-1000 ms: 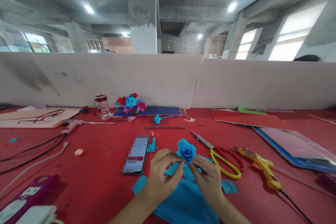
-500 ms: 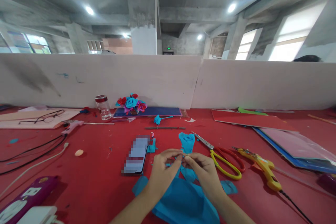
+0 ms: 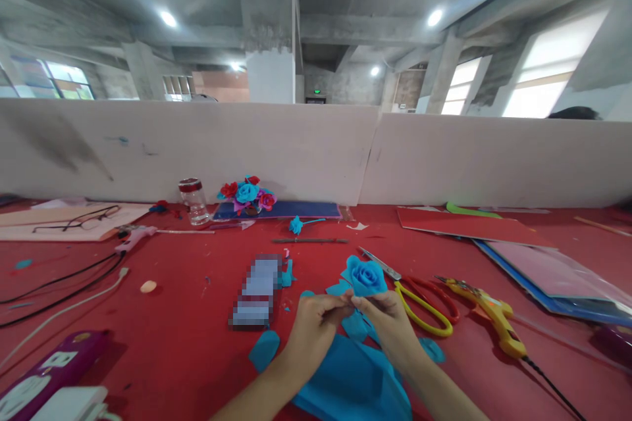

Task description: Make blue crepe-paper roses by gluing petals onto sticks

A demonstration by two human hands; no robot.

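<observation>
Left hand (image 3: pixel 318 320) and right hand (image 3: pixel 387 317) are pinched closed on the blue flower (image 3: pixel 367 275), underneath. Crushing is best avoided by light pressure.

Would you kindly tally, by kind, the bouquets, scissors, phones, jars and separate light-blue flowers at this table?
Light-blue flowers: 2
Bouquet: 1
Scissors: 1 pair
Phone: 1
Jar: 1
Total: 6

Two slim forearms (image 3: pixel 264 387), bare to the wrists (image 3: pixel 297 354)
</observation>
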